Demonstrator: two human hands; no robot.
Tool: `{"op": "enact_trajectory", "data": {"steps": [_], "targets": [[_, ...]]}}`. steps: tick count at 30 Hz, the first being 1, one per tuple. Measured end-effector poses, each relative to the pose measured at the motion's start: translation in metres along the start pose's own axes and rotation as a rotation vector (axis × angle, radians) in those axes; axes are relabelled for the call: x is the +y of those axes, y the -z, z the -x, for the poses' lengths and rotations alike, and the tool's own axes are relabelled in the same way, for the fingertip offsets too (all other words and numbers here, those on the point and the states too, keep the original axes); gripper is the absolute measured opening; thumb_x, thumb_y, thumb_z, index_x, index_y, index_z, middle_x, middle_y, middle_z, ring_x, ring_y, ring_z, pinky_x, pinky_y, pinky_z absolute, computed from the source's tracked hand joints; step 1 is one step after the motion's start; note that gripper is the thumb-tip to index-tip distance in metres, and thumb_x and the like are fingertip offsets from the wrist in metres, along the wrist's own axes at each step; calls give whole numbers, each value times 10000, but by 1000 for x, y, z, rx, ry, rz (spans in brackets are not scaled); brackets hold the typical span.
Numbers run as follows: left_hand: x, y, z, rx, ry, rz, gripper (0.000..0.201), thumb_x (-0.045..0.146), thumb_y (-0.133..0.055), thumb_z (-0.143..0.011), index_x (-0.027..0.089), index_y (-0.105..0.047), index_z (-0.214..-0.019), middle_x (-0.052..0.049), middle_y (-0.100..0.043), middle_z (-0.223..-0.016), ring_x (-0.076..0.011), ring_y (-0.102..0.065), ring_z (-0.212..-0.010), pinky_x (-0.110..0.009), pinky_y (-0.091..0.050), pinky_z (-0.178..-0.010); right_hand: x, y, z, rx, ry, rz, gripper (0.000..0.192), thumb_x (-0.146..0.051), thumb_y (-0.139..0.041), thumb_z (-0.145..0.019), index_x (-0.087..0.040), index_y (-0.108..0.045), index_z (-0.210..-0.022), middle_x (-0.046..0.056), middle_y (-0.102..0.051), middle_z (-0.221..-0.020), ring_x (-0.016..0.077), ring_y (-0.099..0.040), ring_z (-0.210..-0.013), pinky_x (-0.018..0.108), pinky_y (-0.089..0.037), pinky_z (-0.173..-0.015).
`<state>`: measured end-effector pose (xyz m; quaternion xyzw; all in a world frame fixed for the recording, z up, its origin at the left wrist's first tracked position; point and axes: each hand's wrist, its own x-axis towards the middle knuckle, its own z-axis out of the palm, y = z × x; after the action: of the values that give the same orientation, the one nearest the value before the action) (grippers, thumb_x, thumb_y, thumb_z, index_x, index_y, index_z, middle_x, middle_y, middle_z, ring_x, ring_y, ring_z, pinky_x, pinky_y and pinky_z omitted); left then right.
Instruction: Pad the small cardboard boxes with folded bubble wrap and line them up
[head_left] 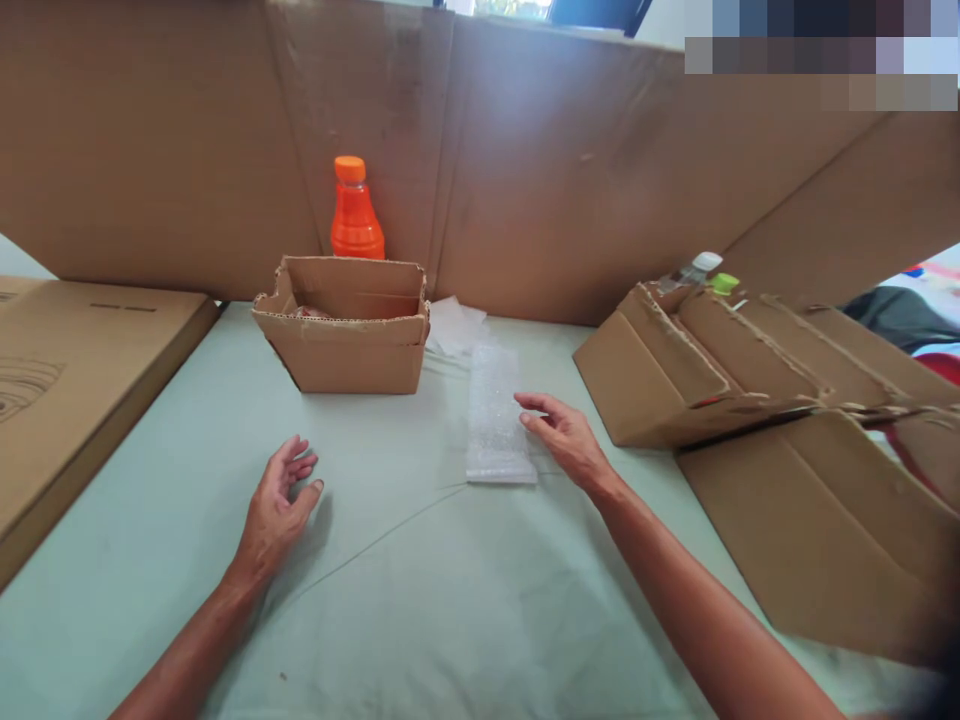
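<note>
A flat strip of bubble wrap [495, 425] lies lengthwise on the pale green cloth [390, 590], right of the middle. My right hand [562, 432] hovers at its right edge, thumb and fingers apart with nothing between them. Whether a fingertip touches the wrap I cannot tell. Off to the left, my left hand [281, 500] is held over the cloth, empty, its fingers loosely curled and apart. Beyond it stands a small open cardboard box [360, 355], whose contents are mostly hidden by its front wall. Crumpled white sheets [456, 325] lie beside that box.
An orange bottle [355, 215] stands behind the small box. Several open cardboard bins [660, 370] line the right side, with bottle caps showing above them. A large flat carton [90, 370] lies at left. A tall cardboard wall [525, 170] closes off the back.
</note>
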<state>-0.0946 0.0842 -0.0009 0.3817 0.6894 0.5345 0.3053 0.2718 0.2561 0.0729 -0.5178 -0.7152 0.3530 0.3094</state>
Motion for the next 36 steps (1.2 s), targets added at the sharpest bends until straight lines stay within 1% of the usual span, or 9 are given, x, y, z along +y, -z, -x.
{"op": "enact_trajectory", "data": {"steps": [2,8,11,14,20,24,28,33,36], "targets": [[1,1,14,-43,23,-44,680,420,-678,-763,188,-499,-1378,-150,-615,-1316,-281,-611,-1196,-491,-447,-1085,4,5,17,-49,8,71,372,-375,-598,-878,-221,-693,-1204,88,-708,-1258,231,-692,-970,416,-555,-901],[3,-4,58,-105,37,-112,569,422,-634,-815,187,-560,-1328,-133,-652,-1259,-268,-628,-1158,-443,-510,-1013,22,-1,52,-204,251,314,558,-283,-638,-839,-277,-574,-1393,95,-562,-1474,284,-517,-1360,500,-455,-1086],[6,-9,75,-131,-7,-126,481,389,-625,-831,205,-605,-1276,-115,-653,-1246,-252,-640,-1120,-414,-530,-977,29,-10,56,-186,283,445,457,-168,-597,-821,-251,-674,-1264,116,-586,-1444,308,-527,-1348,554,-434,-1092],[12,-15,85,-154,-53,-147,413,343,-613,-841,214,-639,-1233,-101,-657,-1232,-241,-652,-1085,-384,-556,-921,26,-20,59,-189,306,401,306,-140,-541,-853,-213,-751,-1063,133,-643,-1363,304,-572,-1298,550,-456,-1074],[34,-29,106,-319,-145,-263,483,217,-533,-850,227,-595,-1328,-120,-562,-1423,-262,-628,-1157,-227,-514,-524,-4,-26,92,-383,284,122,272,-226,-558,-906,-280,-742,-1099,72,-631,-1389,259,-588,-1285,474,-531,-1006],[46,-40,118,-431,-280,-301,609,130,-523,-810,213,-518,-1414,-135,-535,-1462,-287,-544,-1312,-338,-601,-811,-17,-18,119,-547,328,52,326,-359,-685,-879,-319,-716,-1201,59,-651,-1368,276,-581,-1295,500,-491,-1060],[50,-50,120,-474,-350,-304,602,106,-498,-815,207,-515,-1408,-131,-571,-1417,-268,-542,-1314,-449,-505,-1064,-13,-18,133,-388,256,83,289,-401,-627,-933,-286,-715,-1183,81,-676,-1319,268,-607,-1252,502,-477,-1066],[54,-67,112,-489,-399,-309,650,123,-525,-797,211,-482,-1439,-127,-590,-1371,-273,-542,-1289,-468,-468,-1097,1,-45,145,-184,288,322,377,-415,-697,-868,-219,-679,-1190,161,-595,-1418,359,-517,-1336,580,-426,-1062],[54,-76,108,-517,-449,-302,712,116,-535,-766,197,-441,-1467,-140,-571,-1387,-287,-526,-1302,-489,-448,-1112,4,-62,154,-153,332,316,204,-320,-695,-858,-207,-664,-1025,164,-603,-1402,357,-515,-1336,566,-437,-1040]]}}
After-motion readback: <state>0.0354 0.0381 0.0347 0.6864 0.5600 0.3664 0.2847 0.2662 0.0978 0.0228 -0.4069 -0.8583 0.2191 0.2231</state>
